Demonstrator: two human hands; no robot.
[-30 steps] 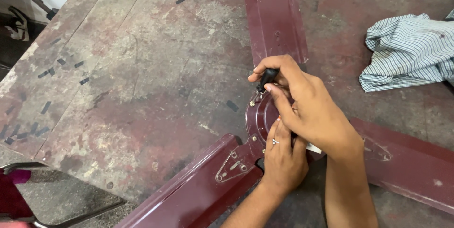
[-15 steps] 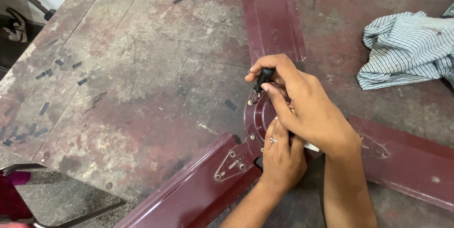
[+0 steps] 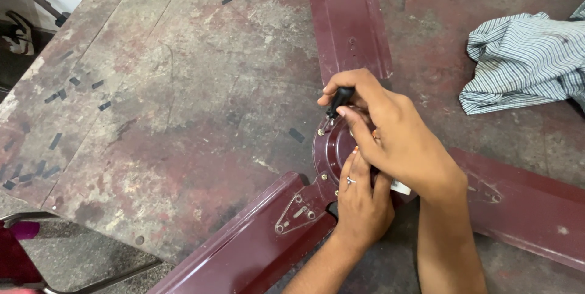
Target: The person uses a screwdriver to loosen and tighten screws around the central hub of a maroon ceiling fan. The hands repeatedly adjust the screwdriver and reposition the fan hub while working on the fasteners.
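Observation:
A maroon ceiling fan lies flat on a worn table, with a round hub (image 3: pixel 329 148) and three blades: one pointing away (image 3: pixel 347 20), one to the lower left (image 3: pixel 244 245), one to the right (image 3: pixel 524 208). My right hand (image 3: pixel 396 135) is closed around a black-handled screwdriver (image 3: pixel 339 100), whose tip stands on a screw at the hub's upper left rim. My left hand (image 3: pixel 362 202), with a ring on one finger, rests flat on the hub just below the right hand, pressing it down.
A crumpled checked cloth (image 3: pixel 524 62) lies at the table's right. Small dark scraps (image 3: pixel 79 87) are scattered along the table's left edge. A metal chair frame (image 3: pixel 55 269) stands off the table's near left corner. The tabletop (image 3: pixel 183 105) is stained and scratched.
Both hands stay on the hub. The right hand's fingers have shifted slightly around the screwdriver handle; the view has drifted a little.

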